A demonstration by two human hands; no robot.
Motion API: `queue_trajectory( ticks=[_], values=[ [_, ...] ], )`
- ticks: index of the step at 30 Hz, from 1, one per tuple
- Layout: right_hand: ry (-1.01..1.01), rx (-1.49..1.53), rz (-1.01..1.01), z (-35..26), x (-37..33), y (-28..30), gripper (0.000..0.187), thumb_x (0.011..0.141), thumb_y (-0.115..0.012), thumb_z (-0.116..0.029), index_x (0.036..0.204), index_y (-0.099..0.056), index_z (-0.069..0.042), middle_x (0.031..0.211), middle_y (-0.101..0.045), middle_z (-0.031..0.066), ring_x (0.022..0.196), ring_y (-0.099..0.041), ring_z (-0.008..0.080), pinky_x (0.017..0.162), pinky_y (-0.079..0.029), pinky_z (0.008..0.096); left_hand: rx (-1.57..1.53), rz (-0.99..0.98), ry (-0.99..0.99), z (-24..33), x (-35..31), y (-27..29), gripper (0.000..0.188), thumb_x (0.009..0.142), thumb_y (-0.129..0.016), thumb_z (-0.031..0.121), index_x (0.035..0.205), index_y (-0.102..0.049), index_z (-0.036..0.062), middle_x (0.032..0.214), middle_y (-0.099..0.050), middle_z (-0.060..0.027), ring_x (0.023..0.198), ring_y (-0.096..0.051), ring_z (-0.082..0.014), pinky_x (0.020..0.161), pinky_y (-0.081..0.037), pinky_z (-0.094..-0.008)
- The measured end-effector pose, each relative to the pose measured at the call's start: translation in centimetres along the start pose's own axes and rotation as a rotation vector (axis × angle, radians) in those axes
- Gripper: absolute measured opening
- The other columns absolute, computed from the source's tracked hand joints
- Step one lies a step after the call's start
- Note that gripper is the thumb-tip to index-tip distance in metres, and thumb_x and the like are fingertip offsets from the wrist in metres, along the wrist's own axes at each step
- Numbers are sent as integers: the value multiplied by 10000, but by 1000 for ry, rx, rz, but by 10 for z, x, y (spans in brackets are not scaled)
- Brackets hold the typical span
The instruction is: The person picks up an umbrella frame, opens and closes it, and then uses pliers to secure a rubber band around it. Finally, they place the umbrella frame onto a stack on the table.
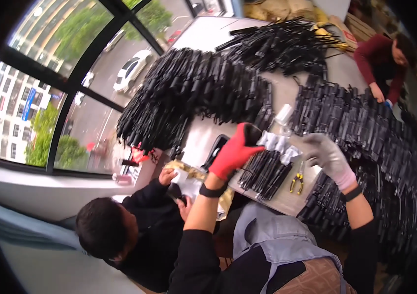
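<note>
My left hand (233, 152), in a red glove with dark fingertips, is raised over the table with thumb and fingers apart. My right hand (325, 156), in a pale grey glove with a pink cuff, hovers opposite with its fingers loosely bent and apart. I make out nothing held in either. Between and below them lies a row of thin black rod-like pieces (266, 175), with crumpled white pieces (278, 143) at its far end. Yellow-and-black pliers (296, 182) rest on the table near my right hand. A white cylinder (284, 114) stands just beyond.
Thick piles of black rod-like pieces (189, 83) cover the table's far left, with another stack (355, 117) at right. A co-worker in black (140, 230) sits at my left, holding a dark object and white paper. Another person in maroon (377, 61) works far right. Windows line the left.
</note>
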State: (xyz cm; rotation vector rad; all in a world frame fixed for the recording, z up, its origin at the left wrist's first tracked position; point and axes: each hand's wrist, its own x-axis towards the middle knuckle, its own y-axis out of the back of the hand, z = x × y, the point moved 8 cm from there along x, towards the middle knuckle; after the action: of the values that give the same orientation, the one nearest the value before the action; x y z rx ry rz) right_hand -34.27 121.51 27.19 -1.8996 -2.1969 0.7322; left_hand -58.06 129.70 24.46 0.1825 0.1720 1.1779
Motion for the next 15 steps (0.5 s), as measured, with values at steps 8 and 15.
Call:
queue_trajectory(
  ticks=[8, 15],
  values=[
    [37, 636, 310, 7, 35, 33, 392, 966, -477, -408, 1094, -518, -40, 882, -490, 9, 732, -470, 128, 676, -434, 277, 1370, 207, 231, -197, 25, 196, 336, 651, -779, 236, 930, -620, 138, 916, -651, -105, 839, -628, -329, 639, -476, -460],
    [323, 1260, 9, -83, 24, 6, 309, 942, -549, -232, 1089, -504, 36, 851, -539, 34, 704, -529, 119, 645, -494, 264, -546, -660, 122, 21, 15, -124, 764, 806, -740, 227, 1443, -367, 31, 1395, -485, -109, 1270, -467, -233, 1075, -362, -361]
  ],
)
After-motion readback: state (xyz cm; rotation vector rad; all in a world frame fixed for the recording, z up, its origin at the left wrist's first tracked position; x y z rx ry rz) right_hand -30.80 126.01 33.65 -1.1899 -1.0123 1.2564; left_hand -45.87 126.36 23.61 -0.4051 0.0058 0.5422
